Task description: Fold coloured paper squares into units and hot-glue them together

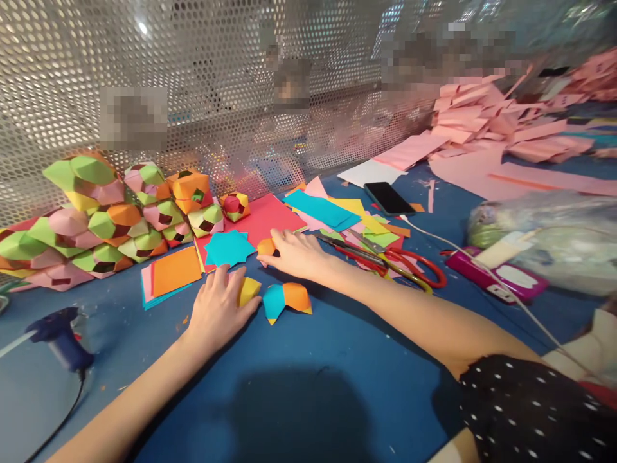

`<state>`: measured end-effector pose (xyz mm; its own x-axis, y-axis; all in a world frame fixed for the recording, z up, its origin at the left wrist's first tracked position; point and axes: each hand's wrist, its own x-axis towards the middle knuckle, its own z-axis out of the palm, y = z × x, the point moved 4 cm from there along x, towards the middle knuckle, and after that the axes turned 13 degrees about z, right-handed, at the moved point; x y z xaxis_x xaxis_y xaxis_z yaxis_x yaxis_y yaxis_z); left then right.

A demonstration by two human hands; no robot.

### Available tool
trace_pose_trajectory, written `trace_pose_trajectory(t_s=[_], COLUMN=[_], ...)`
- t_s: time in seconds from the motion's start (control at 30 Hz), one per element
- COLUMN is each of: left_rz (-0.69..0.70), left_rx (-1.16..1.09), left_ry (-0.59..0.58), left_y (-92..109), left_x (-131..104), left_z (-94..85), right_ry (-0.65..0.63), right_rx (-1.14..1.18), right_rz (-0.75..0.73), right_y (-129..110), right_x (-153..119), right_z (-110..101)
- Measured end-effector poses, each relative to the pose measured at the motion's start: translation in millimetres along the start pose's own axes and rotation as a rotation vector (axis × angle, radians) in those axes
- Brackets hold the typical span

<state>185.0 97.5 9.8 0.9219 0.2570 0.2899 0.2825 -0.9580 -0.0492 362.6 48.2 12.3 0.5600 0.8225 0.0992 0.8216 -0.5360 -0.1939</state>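
On the blue table, my left hand [216, 305] has its fingers curled at a small folded yellow paper piece [248, 291], which shows between thumb and fingers. My right hand [296, 254] reaches further forward, its fingers closed over a small folded orange piece [265, 247]. Between and just in front of my wrists lies a joined blue and orange folded piece [288, 299] with yellow tips, touched by neither hand. Blue star-shaped paper [228, 248] lies just beyond my left hand, and a stack of orange squares [177, 272] is to its left.
Folded paper balls [116, 222] are piled at the back left against a perforated metal screen [216, 83]. A glue gun [62, 337] lies at left. Scissors [385, 257], a phone [389, 198], a magenta tool [499, 276] and pink paper [482, 119] are at right.
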Motion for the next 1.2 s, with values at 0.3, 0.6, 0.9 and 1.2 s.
trace_pose_trajectory(t_s=[0.3, 0.6, 0.9, 1.2], left_rz=[0.015, -0.025, -0.049, -0.149], left_rx=[-0.133, -0.128, -0.235, -0.738], left_ry=[0.017, 0.032, 0.099, 0.188], left_y=[-10, -11, -12, -31], left_x=[-1, -5, -6, 0], left_z=[5.9, 5.4, 5.7, -12.6], right_ry=[-0.024, -0.06, -0.038, -0.025], right_rx=[0.042, 0.016, 0.024, 0.214], right_rz=[-0.009, -0.041, 0.024, -0.122], right_y=[4, 9, 18, 21], right_x=[7, 12, 6, 9], right_z=[1, 5, 8, -17])
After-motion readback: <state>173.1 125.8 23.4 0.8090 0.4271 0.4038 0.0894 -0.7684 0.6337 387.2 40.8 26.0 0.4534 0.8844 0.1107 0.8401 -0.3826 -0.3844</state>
